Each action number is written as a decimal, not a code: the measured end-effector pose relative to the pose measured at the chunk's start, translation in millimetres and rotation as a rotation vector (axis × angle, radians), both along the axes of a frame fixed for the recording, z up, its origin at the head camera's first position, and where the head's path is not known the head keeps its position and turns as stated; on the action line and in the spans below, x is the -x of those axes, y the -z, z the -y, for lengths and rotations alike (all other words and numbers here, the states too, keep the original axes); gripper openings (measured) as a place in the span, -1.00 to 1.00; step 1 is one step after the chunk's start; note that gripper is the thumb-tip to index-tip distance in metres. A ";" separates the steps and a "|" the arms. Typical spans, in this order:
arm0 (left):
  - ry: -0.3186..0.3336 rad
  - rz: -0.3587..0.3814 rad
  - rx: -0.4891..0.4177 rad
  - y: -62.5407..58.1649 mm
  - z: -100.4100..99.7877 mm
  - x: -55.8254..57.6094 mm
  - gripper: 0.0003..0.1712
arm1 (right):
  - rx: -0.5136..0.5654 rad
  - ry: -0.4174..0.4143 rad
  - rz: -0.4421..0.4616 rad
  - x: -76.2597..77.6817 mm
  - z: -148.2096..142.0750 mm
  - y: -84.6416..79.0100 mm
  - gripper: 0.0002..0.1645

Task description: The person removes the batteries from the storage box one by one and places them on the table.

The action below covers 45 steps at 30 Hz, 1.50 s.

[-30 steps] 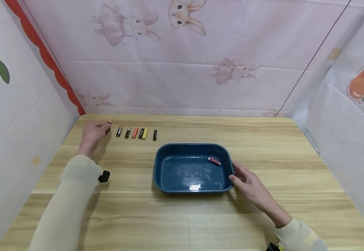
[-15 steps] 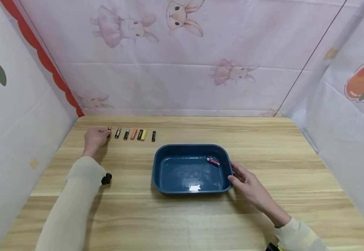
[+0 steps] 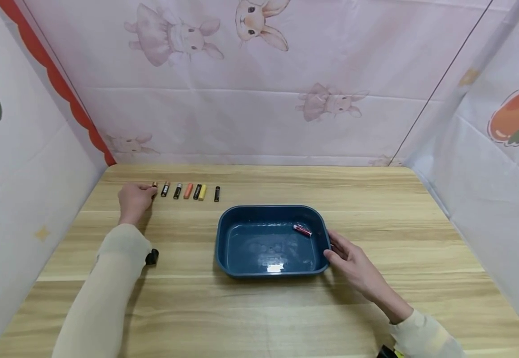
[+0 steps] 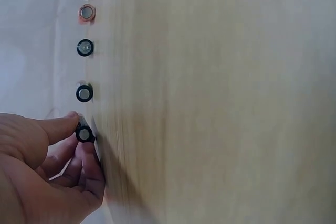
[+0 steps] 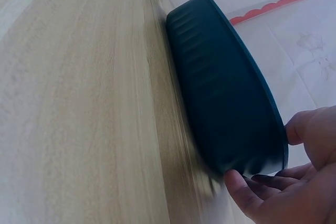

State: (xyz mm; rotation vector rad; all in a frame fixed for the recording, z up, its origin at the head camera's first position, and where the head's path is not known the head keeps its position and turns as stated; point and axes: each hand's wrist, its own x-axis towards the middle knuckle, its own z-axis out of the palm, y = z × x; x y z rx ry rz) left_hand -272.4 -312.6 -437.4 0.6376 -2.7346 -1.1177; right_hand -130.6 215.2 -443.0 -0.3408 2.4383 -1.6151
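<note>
My left hand [image 3: 135, 203] pinches a black battery with a copper-coloured end [image 4: 84, 133] between thumb and fingertips, low at the table's far left. This battery lines up with the left end of a row of batteries, among them a black one [image 3: 165, 189], an orange one [image 3: 188, 191] and a yellow one [image 3: 203, 192]. My right hand [image 3: 353, 263] holds the right end of a dark blue plastic basin [image 3: 273, 275], thumb at its rim and fingers against the outer wall. One red battery [image 3: 302, 230] lies inside the basin, towards its right side.
A single black battery [image 3: 216, 194] lies slightly apart at the row's right end, behind the basin. The wooden table [image 3: 259, 318] ends at a back wall sheet [image 3: 250, 124] printed with rabbits. More printed sheets stand at both sides.
My left hand has brought the pinched battery down and slightly nearer, level with the row. My right hand stays on the basin. The head view has shifted slightly.
</note>
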 end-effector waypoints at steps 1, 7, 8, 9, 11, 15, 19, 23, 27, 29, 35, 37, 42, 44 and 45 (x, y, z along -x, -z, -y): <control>-0.006 -0.004 0.000 0.4 0.0 0.2 -0.58 | 0.001 -0.001 0.000 0.3 0.2 -0.1 -0.29; -0.043 -0.026 -0.012 3.7 0.0 0.9 -0.60 | 0.010 -0.010 0.004 0.8 1.5 -0.4 -0.29; -0.046 -0.028 -0.012 4.0 -0.3 0.9 -0.60 | 0.011 -0.011 0.004 0.6 1.7 -0.4 -0.30; -0.050 -0.030 -0.011 4.4 -0.7 0.9 -0.60 | 0.014 -0.012 0.004 0.5 1.8 -0.4 -0.30; -0.058 -0.034 -0.012 5.3 -1.3 1.5 -0.60 | 0.015 -0.012 0.004 0.1 2.0 -0.5 -0.30; -0.066 -0.032 -0.014 6.5 -0.6 2.4 -0.60 | 0.012 -0.013 -0.002 -0.6 1.9 -1.0 -0.29; -0.057 -0.047 -0.007 6.7 1.4 0.8 -0.60 | 0.010 -0.016 -0.006 -0.5 2.3 -0.8 -0.29; -0.038 -0.051 -0.005 7.0 2.6 -1.2 -0.57 | 0.013 -0.016 -0.003 -0.4 2.7 0.0 -0.29; -0.034 -0.038 -0.021 7.4 3.0 -1.8 -0.53 | 0.009 -0.014 0.001 -0.7 2.7 -0.1 -0.29; -0.036 -0.038 -0.022 6.7 2.8 -2.2 -0.50 | 0.004 -0.011 0.004 -0.7 2.6 -0.3 -0.29; -0.049 -0.090 -0.018 -5.1 -0.8 -5.5 -0.43 | -0.005 -0.004 0.005 -1.2 2.1 -1.4 -0.29; -0.043 -0.111 -0.025 -12.1 -3.6 -6.1 -0.42 | -0.003 -0.001 0.006 -1.4 2.1 -1.9 -0.29; 0.007 -0.145 -0.033 -30.7 -14.5 -7.1 -0.40 | 0.008 0.000 -0.003 -2.0 1.5 -3.7 -0.29; 0.026 -0.163 -0.037 -37.1 -20.1 -8.6 -0.42 | 0.015 -0.005 -0.011 -2.4 1.1 -4.3 -0.29; 0.033 -0.172 -0.041 -40.0 -23.1 -9.7 -0.43 | 0.019 -0.009 -0.014 -2.5 1.0 -4.5 -0.29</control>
